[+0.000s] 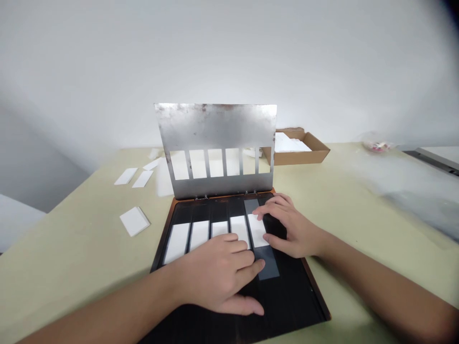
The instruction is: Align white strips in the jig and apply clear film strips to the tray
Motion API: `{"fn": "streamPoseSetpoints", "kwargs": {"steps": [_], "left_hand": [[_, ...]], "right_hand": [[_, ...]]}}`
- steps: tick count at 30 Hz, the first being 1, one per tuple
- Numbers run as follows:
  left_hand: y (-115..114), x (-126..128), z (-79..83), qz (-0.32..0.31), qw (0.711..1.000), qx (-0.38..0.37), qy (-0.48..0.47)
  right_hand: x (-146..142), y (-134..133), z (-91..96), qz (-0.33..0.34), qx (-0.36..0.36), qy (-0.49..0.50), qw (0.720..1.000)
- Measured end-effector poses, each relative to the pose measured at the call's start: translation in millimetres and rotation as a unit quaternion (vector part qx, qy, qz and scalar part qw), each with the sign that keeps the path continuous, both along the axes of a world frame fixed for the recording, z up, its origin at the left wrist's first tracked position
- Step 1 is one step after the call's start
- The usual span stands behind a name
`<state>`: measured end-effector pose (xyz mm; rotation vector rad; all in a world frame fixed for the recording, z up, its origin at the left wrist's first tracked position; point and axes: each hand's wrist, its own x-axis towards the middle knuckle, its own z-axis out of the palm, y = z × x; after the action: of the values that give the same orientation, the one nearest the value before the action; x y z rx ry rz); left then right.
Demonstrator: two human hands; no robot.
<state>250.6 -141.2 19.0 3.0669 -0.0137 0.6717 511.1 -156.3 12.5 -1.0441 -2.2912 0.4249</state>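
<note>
A hinged jig lies before me: a black base (294,296) with a raised metal frame (215,126) that has a row of rectangular windows. Several white cards lie side by side on the base. The rightmost white card (257,231) rests on a dark grey strip (267,267) that shows above and below it. My right hand (294,227) has its thumb and index finger at this card's edges. Over the base, my left hand (218,270) lies palm down, its fingers loosely bent and thumb apart, fingertips by the grey strip. It partly covers the middle cards.
On the pale table (93,248), a small stack of white cards (135,220) lies left of the jig, with loose cards (126,176) behind it. A cardboard box (304,156) holding white sheets stands behind on the right. A plastic bag (378,145) sits farther right.
</note>
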Motion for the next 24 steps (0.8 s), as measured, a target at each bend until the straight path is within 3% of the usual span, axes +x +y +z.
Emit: {"fn": "streamPoseSetpoints", "kwargs": {"steps": [10, 24], "left_hand": [[-0.3, -1.1, -0.4, -0.004, 1.0, 0.003, -0.002], [0.0, -2.1, 2.5, 0.05, 0.999, 0.008, -0.009]], "right_hand": [[2.3, 0.2, -0.2, -0.008, 0.026, -0.019, 0.999], [3.4, -1.4, 8.8, 0.031, 0.051, -0.094, 0.994]]}}
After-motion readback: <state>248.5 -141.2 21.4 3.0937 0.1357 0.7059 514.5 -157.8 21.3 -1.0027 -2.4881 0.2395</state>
